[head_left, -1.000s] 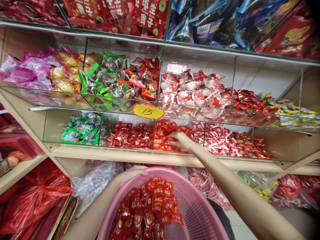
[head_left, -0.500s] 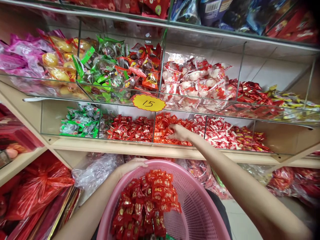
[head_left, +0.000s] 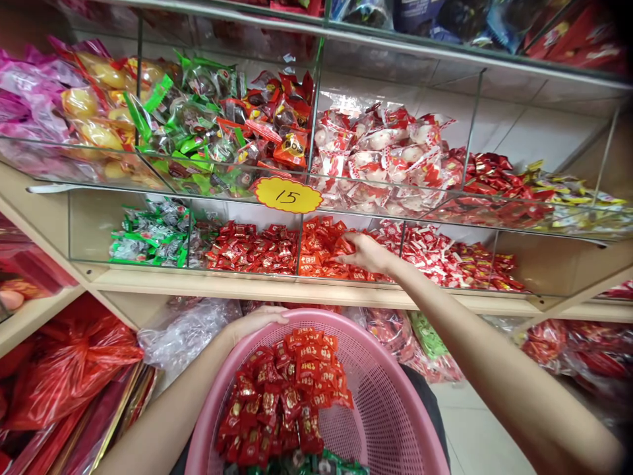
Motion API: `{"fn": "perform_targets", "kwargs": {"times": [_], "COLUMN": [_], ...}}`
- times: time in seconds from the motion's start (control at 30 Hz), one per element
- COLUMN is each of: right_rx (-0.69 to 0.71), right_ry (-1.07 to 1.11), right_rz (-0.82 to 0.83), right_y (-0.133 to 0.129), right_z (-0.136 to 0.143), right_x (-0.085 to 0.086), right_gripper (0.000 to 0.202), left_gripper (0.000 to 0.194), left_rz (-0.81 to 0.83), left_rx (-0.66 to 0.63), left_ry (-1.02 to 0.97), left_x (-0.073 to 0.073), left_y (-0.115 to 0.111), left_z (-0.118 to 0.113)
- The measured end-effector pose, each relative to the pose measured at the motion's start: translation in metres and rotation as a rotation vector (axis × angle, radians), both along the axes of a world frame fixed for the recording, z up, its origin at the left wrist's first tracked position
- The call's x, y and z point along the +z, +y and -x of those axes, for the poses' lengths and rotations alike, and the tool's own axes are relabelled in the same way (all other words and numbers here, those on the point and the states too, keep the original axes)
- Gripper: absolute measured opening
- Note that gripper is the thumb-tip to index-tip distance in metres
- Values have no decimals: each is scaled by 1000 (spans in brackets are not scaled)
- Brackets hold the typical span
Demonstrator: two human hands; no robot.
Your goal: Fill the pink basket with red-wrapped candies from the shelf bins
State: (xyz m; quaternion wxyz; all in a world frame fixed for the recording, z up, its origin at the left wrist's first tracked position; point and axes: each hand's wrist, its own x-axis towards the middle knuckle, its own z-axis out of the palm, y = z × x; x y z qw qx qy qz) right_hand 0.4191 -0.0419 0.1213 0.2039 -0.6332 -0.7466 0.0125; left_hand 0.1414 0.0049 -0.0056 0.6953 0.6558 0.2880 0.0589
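Observation:
My left hand is closed over the far left part of the rim of a pink plastic basket. Red wrapped candies and brighter orange-red ones lie in it, with green-wrapped candies at the near side. On the lower shelf, my right hand reaches into a compartment of orange-red wrapped candies. Its thumb and fingers are curled around a few of these candies; how many is hidden.
Clear dividers separate neighbouring compartments of red candies, green-wrapped candies and red-and-white candies. A glass shelf front with a yellow price tag overhangs the right hand. Plastic bags lie below the wooden ledge.
The right hand has drawn its fingers in around some orange-red candies. The view has shifted slightly, showing more green candies in the basket. The left hand stays on the rim.

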Motion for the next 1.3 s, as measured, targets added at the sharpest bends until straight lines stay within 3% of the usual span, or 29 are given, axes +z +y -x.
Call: {"fn": "perform_targets", "kwargs": {"times": [0.13, 0.23, 0.37, 0.53, 0.7, 0.9, 1.3], "right_rx": [16, 73, 148, 88, -67, -124, -107], "right_ry": [109, 202, 191, -127, -367, -407, -218], "right_rz": [-50, -4, 214, 304, 392, 439, 366], "right_y": [-30, -65, -113, -148, -155, -143, -134], "right_z": [2, 22, 48, 57, 66, 78, 73], "right_x": [14, 9, -28, -76, -94, -109, -134], "right_gripper": [27, 35, 39, 29, 31, 35, 42], "left_gripper": [40, 39, 35, 37, 41, 39, 43], "left_rz": [19, 23, 11, 1, -11, 3, 58], "left_rx": [-3, 4, -1, 19, 8, 12, 32], "left_ry": [8, 5, -8, -3, 27, 9, 2], "left_x": [-2, -2, 0, -1, -1, -2, -7], "left_y": [1, 0, -2, -1, 0, -2, 0], "left_z": [-1, -1, 0, 0, -1, 1, 0]}}
